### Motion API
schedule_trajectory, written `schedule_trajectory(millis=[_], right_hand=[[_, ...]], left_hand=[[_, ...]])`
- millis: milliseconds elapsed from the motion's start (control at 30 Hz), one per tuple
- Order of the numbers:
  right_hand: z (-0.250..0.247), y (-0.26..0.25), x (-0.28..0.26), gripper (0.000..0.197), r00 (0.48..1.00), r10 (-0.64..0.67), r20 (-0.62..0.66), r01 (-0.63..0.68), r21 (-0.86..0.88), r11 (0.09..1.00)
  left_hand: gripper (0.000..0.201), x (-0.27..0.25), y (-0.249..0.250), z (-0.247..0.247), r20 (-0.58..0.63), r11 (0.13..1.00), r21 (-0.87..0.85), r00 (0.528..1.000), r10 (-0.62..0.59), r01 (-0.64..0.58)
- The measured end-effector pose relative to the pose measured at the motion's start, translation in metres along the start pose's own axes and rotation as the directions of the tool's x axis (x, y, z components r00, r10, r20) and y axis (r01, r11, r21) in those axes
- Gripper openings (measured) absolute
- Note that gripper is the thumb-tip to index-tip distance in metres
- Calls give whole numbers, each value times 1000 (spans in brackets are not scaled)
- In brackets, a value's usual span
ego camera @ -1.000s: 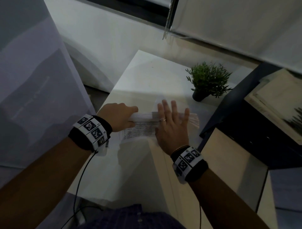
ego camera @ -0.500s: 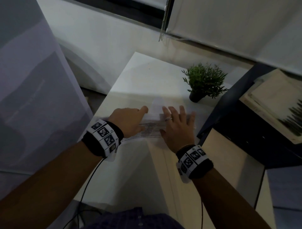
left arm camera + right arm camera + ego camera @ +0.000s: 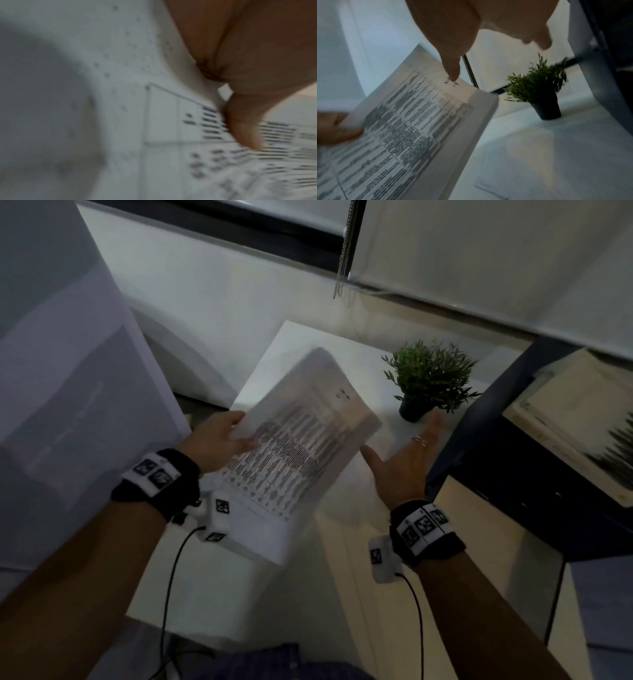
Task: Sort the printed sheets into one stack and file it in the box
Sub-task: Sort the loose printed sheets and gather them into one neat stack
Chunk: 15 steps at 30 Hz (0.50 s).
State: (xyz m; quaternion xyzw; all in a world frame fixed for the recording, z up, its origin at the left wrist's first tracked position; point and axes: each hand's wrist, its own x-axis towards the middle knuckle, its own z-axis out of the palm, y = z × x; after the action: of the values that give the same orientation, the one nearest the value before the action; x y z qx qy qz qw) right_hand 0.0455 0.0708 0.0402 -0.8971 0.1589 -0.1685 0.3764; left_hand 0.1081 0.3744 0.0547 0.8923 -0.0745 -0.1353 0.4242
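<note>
A stack of printed sheets (image 3: 294, 453) with tables of text is lifted off the white table (image 3: 308, 594) and tilted. My left hand (image 3: 222, 440) grips its left edge, thumb on top; the left wrist view shows that thumb (image 3: 243, 124) on the print (image 3: 214, 155). My right hand (image 3: 407, 460) is open, fingers straight, just right of the stack's edge and apart from it. The right wrist view shows the stack (image 3: 406, 129) to the left of my spread fingers (image 3: 452, 65). A dark box (image 3: 534, 474) with papers stands at the right.
A small potted green plant (image 3: 428, 378) stands on the table's far right, close behind my right hand. A large white board (image 3: 68, 405) leans at the left. A blind chain (image 3: 344, 251) hangs at the wall behind.
The sheets lay flat on the table under both hands; now my left hand has lifted the stack and tilted it, and my right hand has come off it to the right.
</note>
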Motion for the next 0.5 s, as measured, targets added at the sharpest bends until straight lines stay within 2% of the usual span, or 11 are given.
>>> schedule_trajectory(millis=[67, 133, 167, 200, 233, 300, 333, 400, 500], right_hand=[[-1, -6, 3, 122, 976, 139, 166, -184, 301, 936], [-1, -17, 3, 112, 872, 239, 427, -439, 468, 767], [-2, -23, 3, 106, 828, 211, 519, -500, 516, 695], [-2, -26, 4, 97, 819, 150, 553, -501, 565, 655], [-3, -28, 3, 84, 842, 93, 531, -458, 614, 643], [-6, -35, 3, 51, 919, 45, 391, -319, 673, 667], [-8, -38, 1, 42, 947, 35, 318, -256, 685, 682], [-10, -38, -5, 38, 976, 39, 213, -177, 680, 711], [-7, -33, -18, 41, 982, 66, 174, -161, 616, 771]], left_hand=[[33, -11, -9, 0, 18, 947, -312, 997, -78, 79], [30, -21, -9, 9, 7, 884, -458, 995, -101, 93], [30, -23, -8, 14, -12, 873, -481, 995, -96, 78], [30, -25, -3, 19, -42, 875, -480, 996, -83, 52], [28, -26, 1, 24, -88, 887, -462, 994, -67, 19], [27, -24, 8, 35, -193, 897, -438, 981, -26, -63], [26, -25, 12, 43, -238, 897, -433, 971, -12, -95], [28, -29, 16, 58, -279, 889, -438, 960, 8, -134], [38, -35, 10, 72, -312, 871, -460, 950, 23, -172]])
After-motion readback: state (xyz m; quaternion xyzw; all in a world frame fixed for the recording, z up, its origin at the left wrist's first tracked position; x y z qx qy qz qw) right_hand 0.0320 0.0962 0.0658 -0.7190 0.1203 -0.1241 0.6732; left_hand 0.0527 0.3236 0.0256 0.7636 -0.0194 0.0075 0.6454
